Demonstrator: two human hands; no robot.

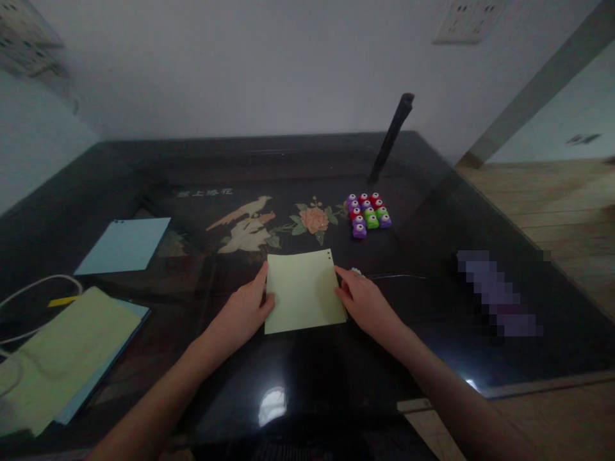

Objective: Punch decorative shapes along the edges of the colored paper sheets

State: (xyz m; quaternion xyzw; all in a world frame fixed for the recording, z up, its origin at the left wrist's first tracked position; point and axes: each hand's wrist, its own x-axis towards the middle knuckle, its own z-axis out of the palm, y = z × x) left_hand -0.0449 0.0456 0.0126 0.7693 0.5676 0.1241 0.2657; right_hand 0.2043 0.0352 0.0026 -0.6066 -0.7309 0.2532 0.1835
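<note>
A pale yellow-green sheet of paper [304, 291] is held between my two hands over the dark glossy table. Small dark marks sit at its upper right corner. My left hand [247, 301] grips the left edge, thumb on the near face and fingers along the side. On the opposite edge, my right hand [368, 301] pinches the paper between thumb and fingers. Beyond the sheet, the tabletop bears a picture of birds and a peony [313, 219]. Several small purple, red and green eyeball-like pieces [369, 214] stand grouped to the upper right.
On the left lie a light blue sheet [127, 246], a stack of yellow-green and blue paper [72, 358] and a white cable [45, 278]. A black stick-like object [391, 137] rises at the back right. A blurred-out object [497, 294] lies on the right. Wall sockets [466, 21] are behind.
</note>
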